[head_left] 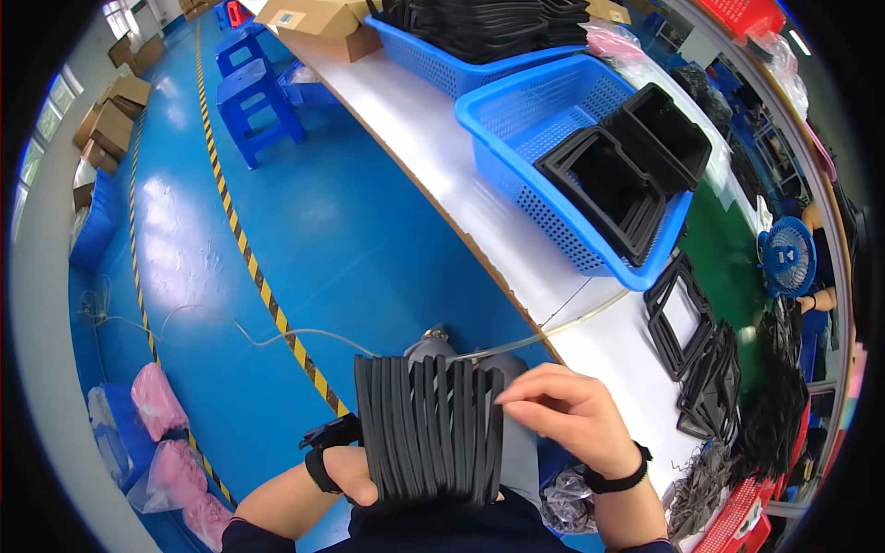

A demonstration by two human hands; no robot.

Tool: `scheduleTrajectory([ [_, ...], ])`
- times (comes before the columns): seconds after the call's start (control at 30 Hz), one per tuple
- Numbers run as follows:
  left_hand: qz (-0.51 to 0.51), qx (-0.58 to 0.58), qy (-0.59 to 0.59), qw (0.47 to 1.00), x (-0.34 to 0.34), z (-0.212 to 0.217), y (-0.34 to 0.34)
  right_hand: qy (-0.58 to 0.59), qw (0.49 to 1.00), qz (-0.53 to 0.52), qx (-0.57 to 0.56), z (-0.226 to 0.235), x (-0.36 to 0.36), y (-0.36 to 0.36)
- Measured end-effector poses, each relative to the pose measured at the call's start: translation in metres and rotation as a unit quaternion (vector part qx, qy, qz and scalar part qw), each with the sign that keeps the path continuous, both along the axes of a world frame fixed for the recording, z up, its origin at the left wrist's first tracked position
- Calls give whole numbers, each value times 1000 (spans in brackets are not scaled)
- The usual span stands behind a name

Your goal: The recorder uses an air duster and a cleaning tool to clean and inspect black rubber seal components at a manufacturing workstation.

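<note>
White tabletop (438, 152) runs alongside us; our left hand (352, 474) clasps stacked black frames (426, 433), our right hand (573, 415) curls at their edge, its grip unclear.

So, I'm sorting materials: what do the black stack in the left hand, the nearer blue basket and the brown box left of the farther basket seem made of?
Black stack: matte, possibly rubber or plastic; its dull, ribbed layers leave it open.
Blue basket: probably moulded plastic with a slight sheen, judging by its regular perforations.
Brown box: likely cardboard, dull, from its folded tan panels.
</note>
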State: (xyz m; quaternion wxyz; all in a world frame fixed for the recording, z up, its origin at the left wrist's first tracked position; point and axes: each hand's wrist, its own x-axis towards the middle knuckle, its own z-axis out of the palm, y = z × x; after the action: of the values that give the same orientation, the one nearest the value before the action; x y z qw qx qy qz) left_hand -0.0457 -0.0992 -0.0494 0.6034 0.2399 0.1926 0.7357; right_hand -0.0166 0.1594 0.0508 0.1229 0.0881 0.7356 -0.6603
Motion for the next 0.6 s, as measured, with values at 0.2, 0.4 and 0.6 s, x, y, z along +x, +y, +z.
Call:
scheduleTrajectory([
  [0.2,-60,-53,13,997,4,-12,-24,85,969,204,113,-14,-52,-5],
  [0.4,-90,-11,11,996,3,-9,-18,-51,938,342,2,-26,-84,5],
  [0.6,-88,28,42,995,2,-5,-15,-88,932,351,2,-28,-81,-1],
])
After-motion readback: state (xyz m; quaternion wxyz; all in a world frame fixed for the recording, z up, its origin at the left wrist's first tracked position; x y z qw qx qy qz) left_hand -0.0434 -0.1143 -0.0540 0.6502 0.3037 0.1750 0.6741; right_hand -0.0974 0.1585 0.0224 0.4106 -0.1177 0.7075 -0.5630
